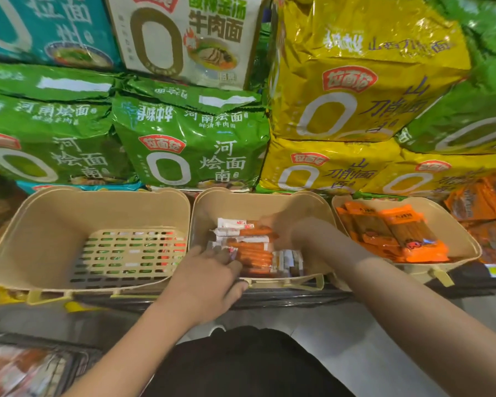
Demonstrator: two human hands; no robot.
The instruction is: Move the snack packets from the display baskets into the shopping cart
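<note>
Both your hands reach into the middle basket [201, 213]: your left hand [209, 277] lies over its front rim, fingers on the snack packets [251, 247] piled inside; your right hand [287, 227] is blurred above them, so its grip cannot be told. Left of that basket sits a beige basket [55, 224], right of it one holding orange packets [395, 233]. Noodle bags [192, 144] are stacked behind.

Bright even light, motion blur, wide-angle edge bending
</note>
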